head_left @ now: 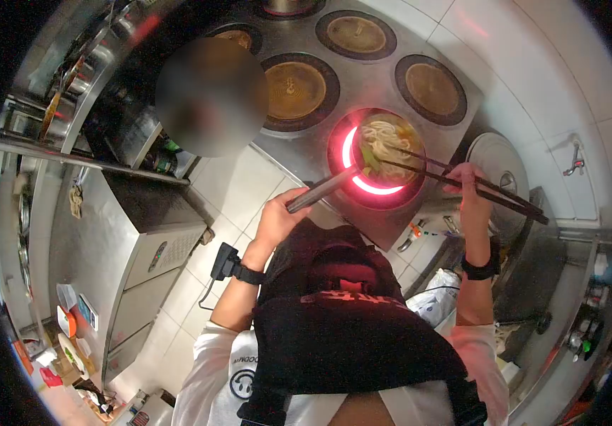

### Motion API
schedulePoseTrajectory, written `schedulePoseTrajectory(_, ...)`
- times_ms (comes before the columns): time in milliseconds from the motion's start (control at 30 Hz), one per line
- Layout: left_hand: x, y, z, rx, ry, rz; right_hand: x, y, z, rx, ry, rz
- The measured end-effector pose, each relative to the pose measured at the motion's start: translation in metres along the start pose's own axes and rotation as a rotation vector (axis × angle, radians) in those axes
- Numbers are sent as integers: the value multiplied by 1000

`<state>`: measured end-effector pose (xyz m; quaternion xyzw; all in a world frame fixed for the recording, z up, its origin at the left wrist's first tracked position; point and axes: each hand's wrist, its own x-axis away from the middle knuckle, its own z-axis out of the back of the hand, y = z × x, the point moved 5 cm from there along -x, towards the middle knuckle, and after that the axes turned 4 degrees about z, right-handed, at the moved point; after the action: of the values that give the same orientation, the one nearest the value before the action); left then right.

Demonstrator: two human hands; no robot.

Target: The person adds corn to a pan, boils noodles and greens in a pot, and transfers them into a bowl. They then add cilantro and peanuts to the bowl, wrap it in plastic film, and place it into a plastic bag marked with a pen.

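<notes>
My left hand is closed around the dark handle of a small pot. In the pot sit pale thick noodles in broth, with green leaves near the handle side. A burner glows red beneath, its bright arc showing on the left and lower side. My right hand grips a pair of long dark chopsticks. Their tips reach into the noodles, while the thick ends stick out to the right past my hand.
Several round hot plates are set in the steel stovetop. A large metal lid stands right of the stove, near a wall tap. Across the tiled floor at left is a steel cabinet. A blurred round patch covers part of the upper left.
</notes>
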<state>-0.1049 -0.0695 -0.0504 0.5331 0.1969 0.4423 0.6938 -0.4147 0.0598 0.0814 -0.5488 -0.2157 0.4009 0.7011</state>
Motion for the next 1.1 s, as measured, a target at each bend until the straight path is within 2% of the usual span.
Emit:
schedulePoseTrajectory(167,3,2,-4,7,-5,28,2,29,-35,-141,-142,3)
schedulePoseTrajectory(233,4,2,-5,20,-5,50,-5,44,-43,208,-234,152)
schedulePoseTrajectory(267,4,4,-5,19,-4,50,-5,43,-40,206,-234,152)
schedulePoseTrajectory(333,5,8,-5,5,4,60,-4,33,-22,-18,-63,89)
schedulePoseTrajectory(433,3,9,-6,-17,-2,53,-1,18,17,1,9,-21)
schedulePoseTrajectory(500,3,8,-7,-7,3,51,-2,23,17,-51,22,41)
schedulePoseTrajectory(567,3,8,-7,0,13,45,-7,32,2,64,9,200)
schedulePoseTrajectory(600,4,8,-7,7,20,30,-7,35,1,58,0,202)
schedulePoseTrajectory(667,3,13,-10,11,46,27,-6,18,-7,305,-180,207)
schedulePoseTrajectory(733,5,14,-11,-103,51,61,3,22,21,21,24,-136)
schedulePoseTrajectory(767,6,18,-11,-69,41,49,2,35,43,-93,-16,-123)
schedulePoseTrajectory(800,6,16,-13,-113,102,-21,-11,83,82,-34,-77,7)
schedulePoseTrajectory(833,6,15,-14,-92,85,57,-9,67,78,44,-131,-50)
schedulePoseTrajectory(867,7,10,-14,-76,111,-9,-11,49,69,134,-173,-107)
schedulePoseTrajectory(900,7,6,-15,-71,103,5,-13,48,40,112,-215,-109)
schedulePoseTrajectory(967,12,4,-18,-102,108,25,-9,40,1,73,-116,-74)
schedulePoseTrajectory(1000,19,-4,-29,-42,82,10,5,52,-13,22,-132,18)
schedulePoseTrajectory(1033,18,-3,-31,28,52,-16,8,61,-14,31,-114,26)
schedulePoseTrajectory(1100,19,0,-30,33,10,-133,4,75,2,111,-101,179)
